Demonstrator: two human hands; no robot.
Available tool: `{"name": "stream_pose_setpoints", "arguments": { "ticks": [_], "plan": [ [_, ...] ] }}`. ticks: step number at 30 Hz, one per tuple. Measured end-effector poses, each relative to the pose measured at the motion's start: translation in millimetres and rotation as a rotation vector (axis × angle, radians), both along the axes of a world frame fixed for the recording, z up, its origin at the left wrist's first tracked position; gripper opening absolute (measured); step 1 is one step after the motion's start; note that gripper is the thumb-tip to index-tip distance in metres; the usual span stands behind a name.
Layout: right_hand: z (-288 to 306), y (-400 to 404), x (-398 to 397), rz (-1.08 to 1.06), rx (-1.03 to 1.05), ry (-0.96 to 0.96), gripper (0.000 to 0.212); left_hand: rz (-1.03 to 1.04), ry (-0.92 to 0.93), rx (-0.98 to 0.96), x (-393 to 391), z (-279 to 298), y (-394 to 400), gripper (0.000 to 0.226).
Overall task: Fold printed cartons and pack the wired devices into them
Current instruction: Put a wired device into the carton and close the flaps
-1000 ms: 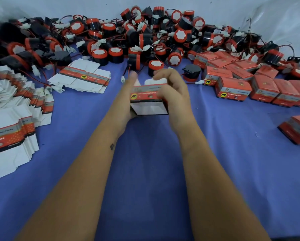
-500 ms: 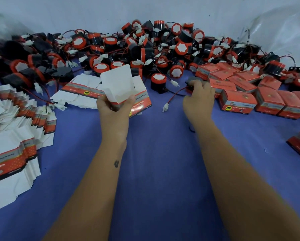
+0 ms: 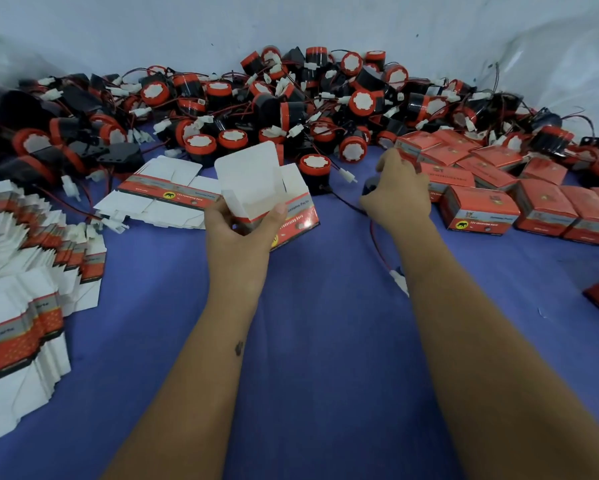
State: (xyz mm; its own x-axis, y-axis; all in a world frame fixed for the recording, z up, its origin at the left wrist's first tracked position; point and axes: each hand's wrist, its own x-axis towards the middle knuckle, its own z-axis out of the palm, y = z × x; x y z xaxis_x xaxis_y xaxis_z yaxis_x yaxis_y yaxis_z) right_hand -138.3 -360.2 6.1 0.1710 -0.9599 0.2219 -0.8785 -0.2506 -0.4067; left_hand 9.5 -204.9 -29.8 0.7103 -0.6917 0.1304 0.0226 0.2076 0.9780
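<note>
My left hand (image 3: 237, 221) grips a folded red and white printed carton (image 3: 293, 216) with its white top flap standing open. My right hand (image 3: 400, 194) curls round a black wired device (image 3: 371, 186), mostly hidden under the palm. Its red and black wire (image 3: 377, 242) trails back along my right forearm to a white plug (image 3: 400, 279) on the blue cloth.
A big heap of black and red wired devices (image 3: 291, 109) fills the back. Closed red cartons (image 3: 481, 209) stand in rows at the right. Flat unfolded cartons (image 3: 166, 192) lie left of my left hand, and a long fanned stack (image 3: 31, 271) runs down the left edge.
A second ago both hands were folding the carton. The right hand then let go, reached right to a device, and has drawn it slightly toward me with its wire trailing. The left hand holds the carton open.
</note>
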Motion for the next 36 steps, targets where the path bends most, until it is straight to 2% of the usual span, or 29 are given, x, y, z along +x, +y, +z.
{"name": "stream_pose_setpoints", "arguments": {
  "ticks": [2, 3, 5, 6, 8, 10, 12, 14, 15, 17, 19, 20, 22, 25, 28, 32, 34, 36],
  "plan": [
    [3, 11, -3, 0.019, 0.011, 0.159, 0.042, 0.001, 0.022, -0.006, -1, 1, 1, 0.055],
    [6, 16, -6, 0.036, -0.002, 0.182, 0.038, 0.003, 0.025, -0.005, -2, 2, 2, 0.054],
    [12, 25, -12, 0.118, 0.023, 0.069, 0.027, 0.016, 0.023, 0.0, -3, 2, 5, 0.052],
    [16, 29, -17, 0.177, 0.091, -0.099, 0.024, 0.026, 0.022, 0.001, -3, 2, 6, 0.052],
    [22, 44, -24, 0.293, 0.346, -0.558, 0.02, 0.04, 0.028, 0.006, -3, 2, 8, 0.052],
    [19, 56, -30, 0.357, 0.574, -0.951, 0.007, 0.033, 0.025, 0.009, -5, 2, 9, 0.051],
    [11, 66, -36, 0.357, 0.765, -1.127, 0.004, 0.028, -0.003, 0.02, -8, 3, 11, 0.051],
    [4, 71, -42, 0.32, 0.826, -1.06, 0.008, 0.019, -0.017, 0.021, -8, 3, 11, 0.053],
    [3, 71, -45, 0.303, 0.767, -0.923, 0.009, 0.007, -0.012, 0.018, -8, 3, 11, 0.054],
    [5, 68, -49, 0.256, 0.516, -0.514, 0.007, -0.014, -0.016, 0.024, -7, 2, 11, 0.056],
    [7, 64, -52, 0.184, 0.285, -0.222, 0.01, -0.012, -0.046, 0.035, -7, 1, 11, 0.057],
    [9, 64, -53, 0.155, 0.221, -0.183, 0.013, -0.003, -0.066, 0.042, -7, 1, 11, 0.057],
    [16, 68, -54, 0.142, 0.151, -0.24, 0.021, 0.028, -0.116, 0.056, -7, 1, 11, 0.057],
    [28, 85, -46, 0.203, 0.163, -0.279, 0.035, 0.093, -0.225, 0.095, -4, 1, 10, 0.063],
    [26, 107, -24, 0.254, 0.222, -0.141, 0.05, 0.127, -0.298, 0.148, -2, 0, 11, 0.073],
    [13, 122, 0, 0.162, 0.161, 0.08, 0.034, 0.088, -0.313, 0.16, 0, -1, 13, 0.07],
    [14, 120, 4, 0.104, 0.085, 0.113, 0.028, 0.066, -0.311, 0.168, 3, -1, 14, 0.069],
    [18, 115, 4, 0.076, -0.085, 0.042, 0.02, 0.048, -0.305, 0.179, 6, -1, 13, 0.068]
  ]
}}
